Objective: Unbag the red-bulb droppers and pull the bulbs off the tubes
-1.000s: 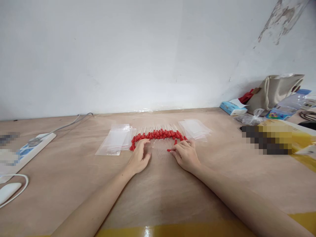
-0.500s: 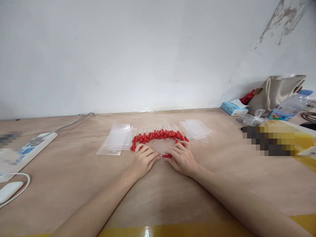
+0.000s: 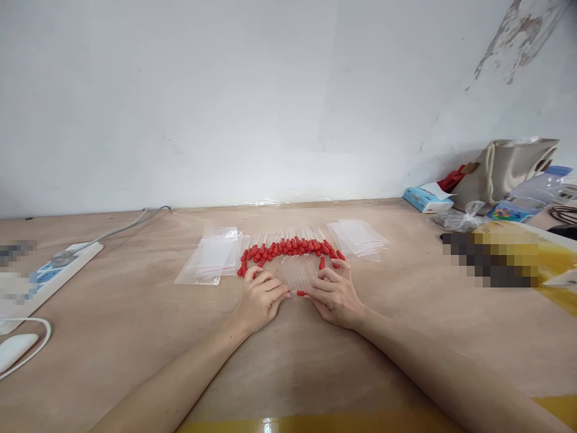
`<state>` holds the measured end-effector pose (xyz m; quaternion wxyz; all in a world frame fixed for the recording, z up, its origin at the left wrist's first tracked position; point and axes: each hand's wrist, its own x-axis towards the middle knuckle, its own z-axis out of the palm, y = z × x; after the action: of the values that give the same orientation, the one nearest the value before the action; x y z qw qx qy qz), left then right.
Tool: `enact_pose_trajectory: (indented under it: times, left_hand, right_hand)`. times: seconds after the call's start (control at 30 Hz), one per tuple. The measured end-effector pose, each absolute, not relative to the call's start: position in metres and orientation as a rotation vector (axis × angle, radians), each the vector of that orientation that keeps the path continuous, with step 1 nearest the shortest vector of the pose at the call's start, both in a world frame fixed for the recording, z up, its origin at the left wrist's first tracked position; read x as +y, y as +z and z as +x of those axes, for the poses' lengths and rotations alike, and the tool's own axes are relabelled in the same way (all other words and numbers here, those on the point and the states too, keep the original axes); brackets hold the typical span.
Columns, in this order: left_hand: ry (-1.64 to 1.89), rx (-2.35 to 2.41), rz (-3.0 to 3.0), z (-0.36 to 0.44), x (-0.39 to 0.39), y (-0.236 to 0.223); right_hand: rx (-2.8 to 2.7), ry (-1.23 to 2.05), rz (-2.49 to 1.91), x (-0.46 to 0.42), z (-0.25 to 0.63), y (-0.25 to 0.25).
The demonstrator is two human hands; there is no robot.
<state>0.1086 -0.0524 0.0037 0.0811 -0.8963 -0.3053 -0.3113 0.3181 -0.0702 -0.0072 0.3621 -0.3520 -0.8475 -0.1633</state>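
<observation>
My left hand [image 3: 265,297] pinches the end of a thin clear tube between thumb and fingers. My right hand [image 3: 337,296] is closed round a red rubber bulb [image 3: 300,293], whose narrow neck meets that tube between the two hands. Most of this bulb is hidden by my fingers. Just behind my hands lie several bare clear tubes [image 3: 298,272] side by side. Beyond them, glass droppers with red bulbs [image 3: 294,245] form a curved pile, their clear stems pointing to the wall. A loose red bulb [image 3: 321,263] lies beside my right fingers.
Clear zip bags [image 3: 216,252] lie left of the pile, and more zip bags [image 3: 359,236] lie right. A power strip [image 3: 67,270] and white mouse [image 3: 17,352] are at far left. At right stand a tissue box [image 3: 424,198], a cloth bag [image 3: 505,168] and a plastic bottle [image 3: 532,195].
Both hands have come slightly nearer to me. The red bulb has slid further behind my right fingers, so less of it shows, and its neck now lines up with the tube.
</observation>
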Motion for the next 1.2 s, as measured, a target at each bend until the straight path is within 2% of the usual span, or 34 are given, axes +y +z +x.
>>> enact_pose_trajectory:
  times: [0.2,0.3,0.4,0.53,0.7,0.97,1.2]
  left_hand:
    - [-0.946,-0.925,-2.683,0.100,-0.052,0.005]
    - [-1.054,-1.096,-2.555,0.084,-0.046,0.008]
    - [-1.140,-1.229,-2.505,0.076,-0.039,0.008]
    - [-1.027,-1.272,-2.557,0.085,-0.036,0.002]
    - [-0.995,-1.326,-2.537,0.093,-0.034,-0.004]
    - [-1.047,-1.302,-2.743,0.099,-0.039,-0.003]
    - [-0.836,-1.202,-2.961,0.100,-0.048,0.007]
  right_hand:
    - [-2.171,-0.394,-0.856,-0.073,0.324,-0.006]
    - [-2.038,-0.348,-0.979,-0.068,0.340,-0.004]
    - [-1.867,-0.170,-1.064,-0.058,0.352,-0.004]
    - [-1.729,-0.018,-1.083,-0.046,0.358,-0.007]
    - [-1.582,-0.045,-1.287,-0.039,0.370,-0.009]
    - [-1.831,-0.329,-1.413,-0.043,0.363,-0.006]
    - [-1.876,-0.452,-1.410,-0.040,0.362,-0.008]
